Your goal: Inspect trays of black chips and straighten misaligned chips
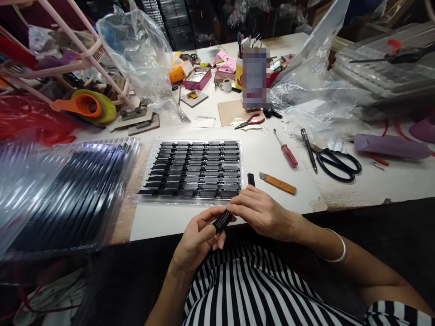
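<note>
Both my hands meet at the table's near edge around a small black comb-like part (222, 221). My left hand (199, 237) curls its fingers around the part's lower end. My right hand (263, 212) pinches its upper end with fingers closed. Just beyond them lies a clear plastic tray (195, 199) holding rows of the same black parts (197, 168). One loose black piece (251, 179) lies right of the tray.
A stack of clear trays with black strips (64, 190) fills the left. To the right lie an orange utility knife (278, 183), a red screwdriver (286, 150), a black pen (308, 149), scissors (336, 164) and red pliers (249, 121). Plastic bags and clutter crowd the far side.
</note>
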`<state>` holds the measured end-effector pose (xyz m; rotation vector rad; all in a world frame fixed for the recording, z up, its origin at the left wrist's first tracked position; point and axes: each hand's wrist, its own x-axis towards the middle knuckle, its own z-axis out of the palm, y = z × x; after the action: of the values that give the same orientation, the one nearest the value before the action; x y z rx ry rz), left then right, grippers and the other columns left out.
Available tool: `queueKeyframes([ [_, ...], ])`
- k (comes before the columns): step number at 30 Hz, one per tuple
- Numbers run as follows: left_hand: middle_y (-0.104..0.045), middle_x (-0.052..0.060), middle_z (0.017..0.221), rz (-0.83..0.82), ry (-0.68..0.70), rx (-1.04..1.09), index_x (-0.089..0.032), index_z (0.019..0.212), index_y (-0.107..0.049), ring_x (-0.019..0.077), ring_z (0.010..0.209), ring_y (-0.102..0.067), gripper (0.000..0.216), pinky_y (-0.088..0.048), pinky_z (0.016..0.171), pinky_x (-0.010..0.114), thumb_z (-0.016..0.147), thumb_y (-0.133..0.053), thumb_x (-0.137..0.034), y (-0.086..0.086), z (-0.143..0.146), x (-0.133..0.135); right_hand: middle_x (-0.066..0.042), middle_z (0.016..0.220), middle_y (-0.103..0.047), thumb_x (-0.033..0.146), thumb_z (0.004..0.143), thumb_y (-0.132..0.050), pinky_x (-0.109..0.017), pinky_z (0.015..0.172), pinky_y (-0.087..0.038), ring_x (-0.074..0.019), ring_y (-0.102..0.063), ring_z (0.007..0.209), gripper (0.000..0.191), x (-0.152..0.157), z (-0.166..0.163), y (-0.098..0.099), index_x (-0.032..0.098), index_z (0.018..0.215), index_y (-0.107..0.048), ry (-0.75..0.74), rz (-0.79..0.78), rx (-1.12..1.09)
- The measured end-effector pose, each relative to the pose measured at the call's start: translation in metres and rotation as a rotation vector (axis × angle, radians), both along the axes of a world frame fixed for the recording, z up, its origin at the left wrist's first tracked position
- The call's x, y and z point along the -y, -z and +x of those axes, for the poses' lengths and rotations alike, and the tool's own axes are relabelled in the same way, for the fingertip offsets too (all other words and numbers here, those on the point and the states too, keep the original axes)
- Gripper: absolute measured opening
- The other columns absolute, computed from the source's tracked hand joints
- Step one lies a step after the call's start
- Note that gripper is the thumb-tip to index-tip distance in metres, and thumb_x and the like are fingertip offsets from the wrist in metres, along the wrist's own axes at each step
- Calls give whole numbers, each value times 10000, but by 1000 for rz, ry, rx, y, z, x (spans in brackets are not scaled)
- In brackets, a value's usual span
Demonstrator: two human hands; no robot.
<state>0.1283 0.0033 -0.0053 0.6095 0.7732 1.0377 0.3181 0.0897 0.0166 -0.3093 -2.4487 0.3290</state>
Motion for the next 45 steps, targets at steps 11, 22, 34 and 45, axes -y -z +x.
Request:
queueKeyframes([
  [11, -670, 82, 892, 7, -18, -45, -171, 1079, -677, 94, 585, -541, 406, -379, 558, 223, 758, -702, -417, -3, 7, -3, -98, 789, -648, 130, 955, -420, -332, 653, -429, -171, -531, 731, 213, 1, 5, -2, 68, 927, -623, 21, 125, 92],
  [22, -629, 40, 737, 69, 40, -106, -158, 1071, -680, 118, 604, -540, 431, -393, 573, 244, 750, -704, -445, -5, 15, -5, -111, 764, -648, 87, 925, -416, -343, 643, -416, -184, -521, 677, 248, 2, 11, -6, 50, 842, -646, 2, 224, 44],
  [34, -673, 49, 911, 44, -16, -413, -220, 1123, -637, 176, 822, -628, 406, -505, 773, 293, 733, -740, -262, -7, 22, -2, -86, 787, -649, 67, 880, -486, -360, 696, -377, -202, -570, 750, 125, -2, 41, 32, 131, 877, -594, 582, 158, 31],
  [45, -600, 39, 1206, 190, -103, -634, -321, 1176, -611, 200, 944, -642, 483, -511, 871, 319, 723, -743, -218, 9, 7, -7, -73, 866, -593, 120, 927, -467, -362, 746, -440, -190, -542, 820, 156, -3, 69, 38, 157, 974, -612, 608, -271, -40],
])
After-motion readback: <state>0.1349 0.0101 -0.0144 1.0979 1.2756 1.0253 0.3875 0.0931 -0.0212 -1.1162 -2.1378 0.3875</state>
